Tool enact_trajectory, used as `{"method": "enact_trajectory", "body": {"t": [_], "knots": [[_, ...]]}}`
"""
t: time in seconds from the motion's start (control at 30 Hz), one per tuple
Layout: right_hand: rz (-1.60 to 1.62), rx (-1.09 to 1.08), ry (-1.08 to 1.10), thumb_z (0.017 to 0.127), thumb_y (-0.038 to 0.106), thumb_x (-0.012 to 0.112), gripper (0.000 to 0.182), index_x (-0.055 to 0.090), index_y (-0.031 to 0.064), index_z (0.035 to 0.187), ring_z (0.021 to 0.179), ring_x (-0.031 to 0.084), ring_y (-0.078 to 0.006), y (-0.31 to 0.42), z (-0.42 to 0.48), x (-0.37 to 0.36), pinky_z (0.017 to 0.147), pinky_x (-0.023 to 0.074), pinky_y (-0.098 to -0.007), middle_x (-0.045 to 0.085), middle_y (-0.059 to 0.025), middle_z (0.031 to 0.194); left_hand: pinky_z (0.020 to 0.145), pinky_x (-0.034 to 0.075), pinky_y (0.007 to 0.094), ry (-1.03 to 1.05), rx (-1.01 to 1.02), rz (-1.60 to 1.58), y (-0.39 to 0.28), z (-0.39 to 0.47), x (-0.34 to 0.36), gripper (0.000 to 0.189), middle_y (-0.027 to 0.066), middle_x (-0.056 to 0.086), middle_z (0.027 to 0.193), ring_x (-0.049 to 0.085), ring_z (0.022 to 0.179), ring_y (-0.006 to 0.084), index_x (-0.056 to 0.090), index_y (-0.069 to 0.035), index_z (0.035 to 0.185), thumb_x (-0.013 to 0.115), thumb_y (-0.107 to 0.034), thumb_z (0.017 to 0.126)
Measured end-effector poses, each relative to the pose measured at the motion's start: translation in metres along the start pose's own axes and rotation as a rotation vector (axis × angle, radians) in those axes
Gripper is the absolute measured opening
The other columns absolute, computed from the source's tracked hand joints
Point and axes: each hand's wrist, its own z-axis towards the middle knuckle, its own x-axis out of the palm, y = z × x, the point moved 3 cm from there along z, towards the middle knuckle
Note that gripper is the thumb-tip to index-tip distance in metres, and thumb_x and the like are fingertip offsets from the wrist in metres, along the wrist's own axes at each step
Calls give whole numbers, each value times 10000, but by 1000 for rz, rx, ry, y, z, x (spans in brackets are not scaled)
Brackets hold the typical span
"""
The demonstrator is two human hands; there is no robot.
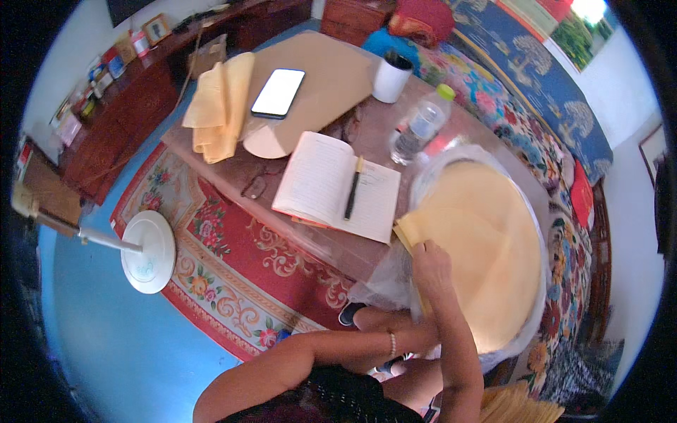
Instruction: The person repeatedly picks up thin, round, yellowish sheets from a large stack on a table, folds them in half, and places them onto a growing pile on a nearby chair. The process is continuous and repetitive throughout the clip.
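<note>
A large round, thin yellow sheet (481, 227), which looks like a flat pancake, lies on a clear plastic bag (389, 285) at the table's right end. My right hand (431, 267) is closed on the folded left edge (404, 232) of this sheet. My left forearm (370, 343), with a beaded bracelet at the wrist, reaches across beneath my right forearm. The left hand itself is hidden there, so what it touches cannot be seen. Just left of the sheet lies an open notebook (317, 180) with a black pen (352, 193) on its page.
On the table (338, 254) are a lit phone (278, 93), folded yellow sheets (222, 111), eyeglasses (255, 187), a white mug (392, 79) and a plastic bottle (422, 127). A round white stand base (148, 253) stands on the floor. A floral-covered sofa (508, 121) runs along the right.
</note>
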Motion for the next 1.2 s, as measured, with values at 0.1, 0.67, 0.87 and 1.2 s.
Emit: {"method": "enact_trajectory", "body": {"t": [0.1, 0.67, 0.87, 1.2], "knots": [[306, 6, -25, 797, 140, 553, 132, 542, 9, 800, 765, 555, -387, -11, -11, -12, 693, 460, -469, 559, -195, 830, 545, 360, 427, -333, 137, 56, 2, -14, -31, 69, 93, 452, 654, 467, 601, 270, 503, -111, 716, 571, -121, 715], [69, 434, -20, 843, 372, 525, 506, 468, 155, 1296, 1301, 308, -293, -135, -80, 8, 1000, 198, -593, 382, -130, 1384, 1038, 270, 498, -199, -178, 415, 73, 11, -111, 511, 221, 518, 1150, 432, 1158, 376, 555, 47, 1062, 588, -371, 771], [0, 691, -44, 908, 342, 444, 545, 334, 115, 1391, 1334, 250, -339, -217, -65, 43, 1017, 212, -598, 301, -190, 1429, 1032, 285, 497, -258, -185, 438, 67, 9, -108, 500, 215, 524, 1164, 434, 1168, 386, 570, 25, 1026, 616, -386, 745], [46, 667, -353, 875, 214, 503, 519, 379, -76, 1287, 1170, 412, -436, -192, -104, 38, 980, 341, -477, 404, -290, 1293, 994, 287, 517, -885, -581, 947, 119, -29, -338, 614, 234, 451, 1200, 403, 1126, 398, 451, 24, 1235, 635, -344, 779]]}}
